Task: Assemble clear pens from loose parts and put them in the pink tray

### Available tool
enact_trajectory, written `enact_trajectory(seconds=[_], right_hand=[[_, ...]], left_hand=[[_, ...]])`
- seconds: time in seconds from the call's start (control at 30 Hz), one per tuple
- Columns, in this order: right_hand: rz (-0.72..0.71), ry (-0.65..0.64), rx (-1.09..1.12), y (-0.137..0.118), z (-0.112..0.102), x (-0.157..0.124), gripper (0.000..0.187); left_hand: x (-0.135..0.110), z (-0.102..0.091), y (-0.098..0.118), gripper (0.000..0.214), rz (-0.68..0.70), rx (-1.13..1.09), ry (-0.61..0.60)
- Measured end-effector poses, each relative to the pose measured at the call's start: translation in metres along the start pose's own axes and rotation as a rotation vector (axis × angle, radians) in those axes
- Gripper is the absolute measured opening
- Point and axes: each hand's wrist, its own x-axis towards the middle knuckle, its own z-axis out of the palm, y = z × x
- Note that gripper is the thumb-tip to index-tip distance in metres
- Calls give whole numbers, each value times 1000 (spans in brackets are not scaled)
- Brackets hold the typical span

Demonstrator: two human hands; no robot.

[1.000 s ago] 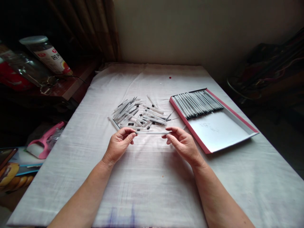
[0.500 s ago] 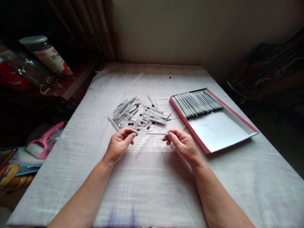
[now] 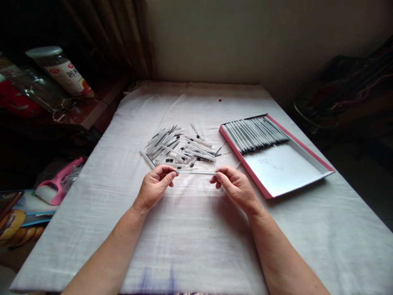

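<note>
A slim, translucent pen (image 3: 198, 173) stretches level between my two hands, above the near side of a loose pile. My left hand (image 3: 159, 179) is closed, pinching its left end between thumb and fingers. At the other end, my right hand (image 3: 230, 180) pinches it the same way; the fingertips hide both ends. Just beyond lies a jumbled pile of clear pen barrels (image 3: 159, 141), dark thin refills (image 3: 201, 155) and small black plugs (image 3: 168, 160). To the right, a shallow pink-edged box (image 3: 254, 176) holds a row of pens (image 3: 256, 133) along its far part, their black ends toward me.
A pale cloth (image 3: 184, 246) covers the table. Tiny red bit (image 3: 220, 100) lies toward the back. On the left are a lidded jar (image 3: 66, 76) and eyeglasses (image 3: 63, 110) on a wooden surface, with a pink-handled object (image 3: 59, 184) lower down. A wall (image 3: 245, 41) stands behind.
My right hand has shifted very slightly left, so the visible stretch of pen between the hands is a touch shorter. Pile and box look the same.
</note>
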Motion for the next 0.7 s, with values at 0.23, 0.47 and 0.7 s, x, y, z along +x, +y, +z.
enact_trajectory(seconds=[0.23,0.47,0.7], right_hand=[[5,-23,-56,-4,-1,0,34],[76,-51,-88,-3,1,0,56],[-25,-42,-36,-2,3,-1,29]], left_hand=[[0,1,1,28,0,-17,-1],[0,-1,-3,26,50,-38,-25],[0,-1,-2,25,30,-27,-34]])
